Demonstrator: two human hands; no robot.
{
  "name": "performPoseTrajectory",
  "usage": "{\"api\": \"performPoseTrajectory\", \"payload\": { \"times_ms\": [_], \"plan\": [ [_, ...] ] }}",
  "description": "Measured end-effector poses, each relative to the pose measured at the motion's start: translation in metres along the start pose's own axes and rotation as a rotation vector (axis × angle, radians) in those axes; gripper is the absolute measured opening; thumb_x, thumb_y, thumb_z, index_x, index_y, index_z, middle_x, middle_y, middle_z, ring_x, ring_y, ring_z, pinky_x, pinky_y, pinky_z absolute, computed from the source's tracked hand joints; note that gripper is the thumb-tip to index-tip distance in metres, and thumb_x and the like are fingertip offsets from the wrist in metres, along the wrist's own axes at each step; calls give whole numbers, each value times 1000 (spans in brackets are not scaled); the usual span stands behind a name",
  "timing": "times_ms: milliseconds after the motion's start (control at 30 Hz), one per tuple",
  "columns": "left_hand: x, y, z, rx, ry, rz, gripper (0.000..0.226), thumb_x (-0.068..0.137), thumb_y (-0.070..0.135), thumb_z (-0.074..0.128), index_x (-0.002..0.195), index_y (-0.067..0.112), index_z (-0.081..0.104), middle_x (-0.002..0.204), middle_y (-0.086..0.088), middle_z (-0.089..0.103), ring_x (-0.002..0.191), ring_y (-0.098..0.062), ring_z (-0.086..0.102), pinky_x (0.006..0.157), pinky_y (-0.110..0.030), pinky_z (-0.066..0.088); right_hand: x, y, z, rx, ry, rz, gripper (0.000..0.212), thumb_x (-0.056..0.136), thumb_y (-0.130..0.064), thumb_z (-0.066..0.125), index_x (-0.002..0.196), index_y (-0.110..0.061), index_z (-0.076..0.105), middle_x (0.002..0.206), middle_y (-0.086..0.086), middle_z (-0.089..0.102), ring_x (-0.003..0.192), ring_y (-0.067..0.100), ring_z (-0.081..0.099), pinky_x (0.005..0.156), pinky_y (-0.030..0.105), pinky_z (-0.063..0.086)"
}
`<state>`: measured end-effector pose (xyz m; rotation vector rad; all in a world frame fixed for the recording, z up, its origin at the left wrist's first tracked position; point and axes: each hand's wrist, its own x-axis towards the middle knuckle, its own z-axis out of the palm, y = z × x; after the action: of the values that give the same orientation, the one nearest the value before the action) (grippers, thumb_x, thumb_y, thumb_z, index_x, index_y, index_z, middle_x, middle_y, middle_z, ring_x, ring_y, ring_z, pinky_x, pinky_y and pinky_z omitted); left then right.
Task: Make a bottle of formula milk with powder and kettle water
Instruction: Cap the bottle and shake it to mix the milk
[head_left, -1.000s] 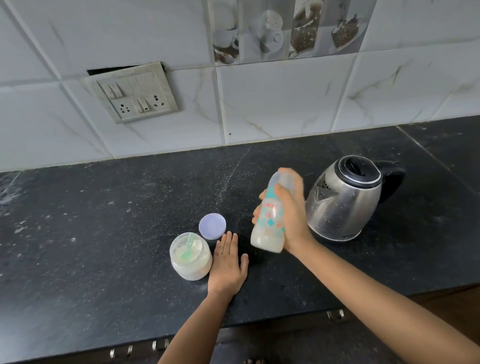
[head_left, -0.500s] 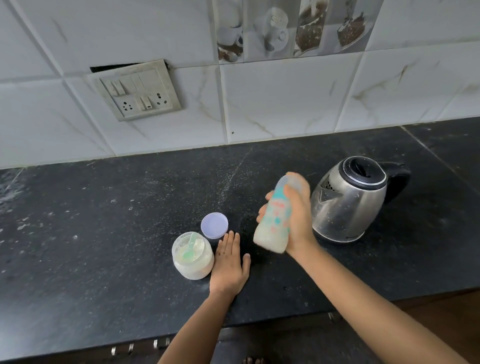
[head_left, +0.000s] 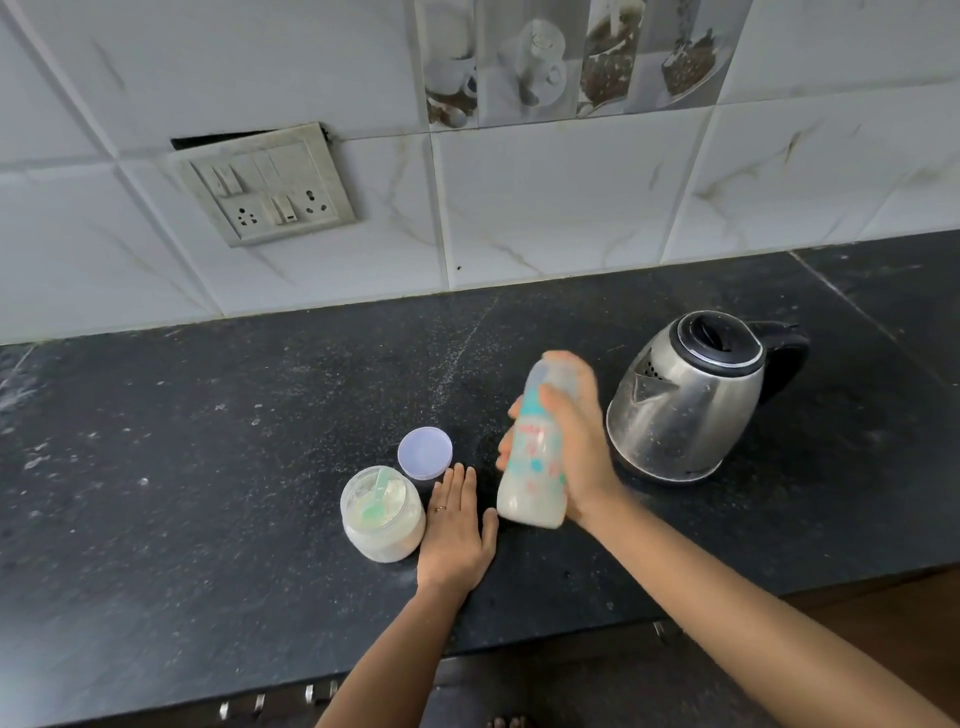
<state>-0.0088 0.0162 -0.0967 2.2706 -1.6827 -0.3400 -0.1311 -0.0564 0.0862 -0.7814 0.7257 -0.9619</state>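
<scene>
As the right hand (head_left: 582, 457) grips one bottle (head_left: 530, 486), one kettle (head_left: 685, 410) stands.

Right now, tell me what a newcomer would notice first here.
The right hand grips a tilted baby bottle of milky liquid above the black counter, with a steel kettle to its right. The left hand lies flat beside an open jar of powder holding a green scoop, its lid behind.

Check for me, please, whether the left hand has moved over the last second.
No. The left hand lies flat on the countertop where it was, close beside the open powder jar, fingertips just short of the lilac lid.
</scene>
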Motion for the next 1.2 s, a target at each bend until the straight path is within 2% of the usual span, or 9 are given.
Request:
{"api": "performPoseTrajectory", "payload": {
  "times_ms": [67, 200, 367, 533, 667, 833, 1000, 1133, 1200],
  "plan": [
    [0, 0, -1, 2, 3, -2, 75, 90, 49, 7, 153, 9, 15, 161, -8, 11, 149, -17, 1, 119, -30, -7, -2, 5, -4, -42, -29, -21, 36, 85, -24, 56, 118, -14, 48, 77, 13, 55, 53, 26, 56, 51, 34, 50],
    [-1, 2, -3, -18, 9, -11, 68, 96, 46, 15, 153, 9, 14, 161, -7, 9, 149, -17, 0, 119, -29, -8, 19, -8, -7, 236, 139, 88, 30, 92, -35, 53, 99, -6, 52, 67, 6, 53, 48, 17, 55, 49, 25, 49],
    [1, -2, 3, 35, -25, 5, 78, 88, 50, 3, 154, 9, 10, 162, -8, 7, 149, -17, -4, 119, -30, -9, -7, 12, -7, -66, -100, 10, 41, 84, -24, 56, 123, -18, 47, 79, 16, 54, 53, 28, 54, 52, 36, 50],
    [-1, 3, -4, -10, 1, -5, 80, 87, 52, 1, 153, 8, 12, 161, -8, 7, 149, -17, -2, 116, -26, -13, 21, -2, -3, 279, 157, 115, 27, 91, -35, 55, 92, -7, 53, 67, 6, 53, 48, 18, 55, 49, 27, 49],
    [0, -1, 0, 29, -11, 6, 74, 91, 48, 8, 153, 7, 13, 161, -9, 10, 149, -18, 0, 117, -28, -12, 1, 12, 0, 64, -49, 95, 38, 83, -27, 57, 117, -14, 48, 73, 12, 56, 51, 26, 55, 49, 33, 48],
    [-1, 3, -4, -12, 13, 2, 78, 88, 50, 4, 153, 7, 15, 161, -8, 10, 149, -17, 0, 117, -27, -11, 38, -18, 1, 207, 48, 107, 32, 87, -36, 57, 97, -6, 51, 64, 6, 53, 47, 19, 55, 49, 26, 49],
    [0, 0, 0, 11, 5, -2, 78, 89, 51, 4, 153, 8, 16, 161, -8, 11, 149, -17, 0, 119, -29, -9, 11, -7, 0, -123, -200, 23, 38, 82, -24, 55, 119, -18, 47, 77, 14, 56, 51, 27, 55, 50, 34, 50],
    [0, 3, -3, -6, 10, 0, 78, 89, 50, 4, 153, 7, 15, 161, -8, 9, 149, -17, -1, 117, -27, -11, 34, -14, -3, 14, 70, 9, 31, 85, -34, 58, 95, -7, 49, 69, 7, 50, 46, 19, 54, 48, 26, 49],
    [0, 2, -2, 0, 9, -2, 76, 90, 50, 6, 153, 7, 14, 161, -8, 9, 149, -17, -1, 118, -29, -9, 33, 2, -5, 5, 69, 29, 25, 90, -32, 54, 93, -7, 49, 62, 6, 51, 45, 20, 52, 48, 25, 46]
  ]
}}
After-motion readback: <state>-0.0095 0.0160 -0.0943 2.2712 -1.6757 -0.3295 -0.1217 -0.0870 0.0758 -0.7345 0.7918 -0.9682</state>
